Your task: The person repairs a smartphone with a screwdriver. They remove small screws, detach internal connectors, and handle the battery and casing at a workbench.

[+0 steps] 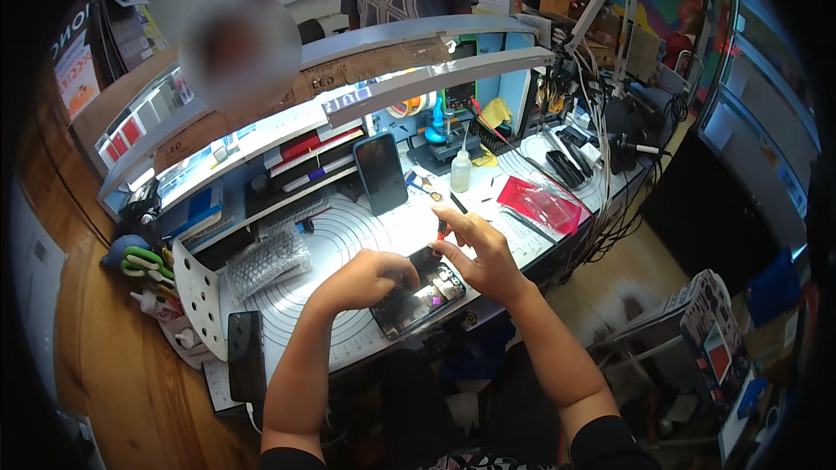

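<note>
An opened smartphone with its inner parts showing lies on the work mat, close to the bench's front edge. My left hand is over its left side with the fingers curled in. Whatever those fingertips hold or press is hidden. In my right hand is a small screwdriver with a red and black handle, pinched upright above the far edge of the opened phone. Behind both hands a dark smartphone in a blue case leans upright.
Bubble wrap sits left of my hands. A dark phone with a white cable lies at the front left, near a white perforated holder. A clear squeeze bottle and a red plastic pouch are rightward. A lamp-lit shelf arches behind.
</note>
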`<action>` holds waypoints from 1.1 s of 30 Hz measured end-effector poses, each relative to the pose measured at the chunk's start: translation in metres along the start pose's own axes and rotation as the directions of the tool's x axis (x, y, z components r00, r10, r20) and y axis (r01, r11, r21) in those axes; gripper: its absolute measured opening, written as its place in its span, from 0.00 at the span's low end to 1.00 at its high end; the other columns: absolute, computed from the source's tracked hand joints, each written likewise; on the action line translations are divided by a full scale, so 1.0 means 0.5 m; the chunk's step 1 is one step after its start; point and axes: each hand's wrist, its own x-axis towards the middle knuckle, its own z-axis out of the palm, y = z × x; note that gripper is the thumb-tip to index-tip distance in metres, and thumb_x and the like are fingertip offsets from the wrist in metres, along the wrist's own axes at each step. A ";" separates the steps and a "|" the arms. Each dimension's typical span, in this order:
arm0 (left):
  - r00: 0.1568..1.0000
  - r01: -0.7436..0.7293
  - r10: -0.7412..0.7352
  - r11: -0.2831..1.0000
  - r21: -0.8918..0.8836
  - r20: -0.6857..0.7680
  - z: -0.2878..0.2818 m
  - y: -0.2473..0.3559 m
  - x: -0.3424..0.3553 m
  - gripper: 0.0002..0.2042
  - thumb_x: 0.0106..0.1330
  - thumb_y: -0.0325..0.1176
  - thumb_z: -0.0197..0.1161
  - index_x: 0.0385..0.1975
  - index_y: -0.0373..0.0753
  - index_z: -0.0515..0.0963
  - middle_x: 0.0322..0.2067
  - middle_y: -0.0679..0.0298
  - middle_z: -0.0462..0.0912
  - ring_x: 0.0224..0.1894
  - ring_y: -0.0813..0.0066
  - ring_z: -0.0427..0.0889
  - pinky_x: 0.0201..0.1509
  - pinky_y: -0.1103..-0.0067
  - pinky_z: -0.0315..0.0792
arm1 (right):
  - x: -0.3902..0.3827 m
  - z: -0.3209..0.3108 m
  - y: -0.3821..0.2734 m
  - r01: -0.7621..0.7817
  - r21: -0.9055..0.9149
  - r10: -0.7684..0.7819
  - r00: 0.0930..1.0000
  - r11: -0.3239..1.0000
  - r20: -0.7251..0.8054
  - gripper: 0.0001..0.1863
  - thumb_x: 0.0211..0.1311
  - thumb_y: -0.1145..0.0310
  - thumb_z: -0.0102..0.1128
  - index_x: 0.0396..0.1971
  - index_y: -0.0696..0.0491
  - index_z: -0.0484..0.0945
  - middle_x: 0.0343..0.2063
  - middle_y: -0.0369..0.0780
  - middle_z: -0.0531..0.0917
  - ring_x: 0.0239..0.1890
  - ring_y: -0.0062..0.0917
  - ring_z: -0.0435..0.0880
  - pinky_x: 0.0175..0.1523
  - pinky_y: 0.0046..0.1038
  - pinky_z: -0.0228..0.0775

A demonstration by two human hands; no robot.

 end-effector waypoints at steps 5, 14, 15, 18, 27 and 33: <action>1.000 -0.015 0.015 1.000 -0.025 0.007 0.009 -0.010 -0.014 0.13 0.64 0.19 0.59 0.42 0.39 0.89 0.36 0.60 0.90 0.41 0.69 0.87 0.51 0.73 0.78 | -0.004 0.011 -0.001 -0.032 0.015 0.032 0.999 0.999 0.005 0.31 0.63 0.79 0.71 0.67 0.50 0.76 0.36 0.44 0.84 0.35 0.34 0.82 0.43 0.35 0.76; 0.999 0.044 -0.044 0.999 -0.017 0.011 -0.006 0.003 -0.004 0.14 0.62 0.19 0.57 0.42 0.39 0.88 0.36 0.59 0.90 0.39 0.68 0.88 0.50 0.74 0.79 | -0.004 0.011 -0.003 -0.023 -0.041 0.023 1.000 0.999 0.005 0.33 0.63 0.80 0.71 0.68 0.50 0.76 0.34 0.42 0.83 0.32 0.31 0.81 0.41 0.32 0.76; 1.000 0.013 -0.013 1.000 0.001 -0.003 -0.009 0.009 -0.007 0.14 0.62 0.19 0.58 0.41 0.39 0.89 0.35 0.59 0.90 0.40 0.68 0.88 0.50 0.74 0.78 | -0.005 0.005 -0.014 -0.051 -0.046 0.052 0.998 0.998 0.027 0.33 0.63 0.80 0.71 0.69 0.50 0.75 0.34 0.42 0.83 0.33 0.31 0.81 0.41 0.33 0.75; 0.998 -0.069 0.069 0.997 0.038 -0.003 -0.007 0.015 -0.008 0.16 0.61 0.19 0.56 0.42 0.39 0.89 0.38 0.56 0.91 0.43 0.61 0.89 0.52 0.70 0.79 | -0.007 0.014 -0.006 -0.034 0.057 0.035 0.999 0.998 -0.016 0.32 0.64 0.80 0.70 0.69 0.50 0.75 0.36 0.41 0.84 0.33 0.30 0.80 0.42 0.33 0.76; 1.000 -0.007 0.007 1.000 0.027 -0.004 -0.005 0.005 -0.004 0.13 0.62 0.19 0.59 0.42 0.38 0.88 0.37 0.59 0.91 0.43 0.66 0.89 0.53 0.73 0.79 | -0.004 0.014 0.000 0.022 -0.024 -0.023 0.999 0.999 -0.027 0.32 0.64 0.79 0.70 0.68 0.50 0.75 0.35 0.40 0.83 0.29 0.29 0.76 0.38 0.31 0.74; 1.000 0.000 0.000 1.000 0.026 0.011 -0.005 0.017 -0.001 0.12 0.63 0.18 0.60 0.41 0.37 0.88 0.37 0.59 0.90 0.41 0.66 0.88 0.52 0.73 0.79 | -0.009 0.010 -0.006 -0.017 0.004 0.017 1.000 1.000 -0.019 0.31 0.66 0.79 0.69 0.70 0.50 0.75 0.38 0.40 0.84 0.32 0.28 0.78 0.40 0.31 0.74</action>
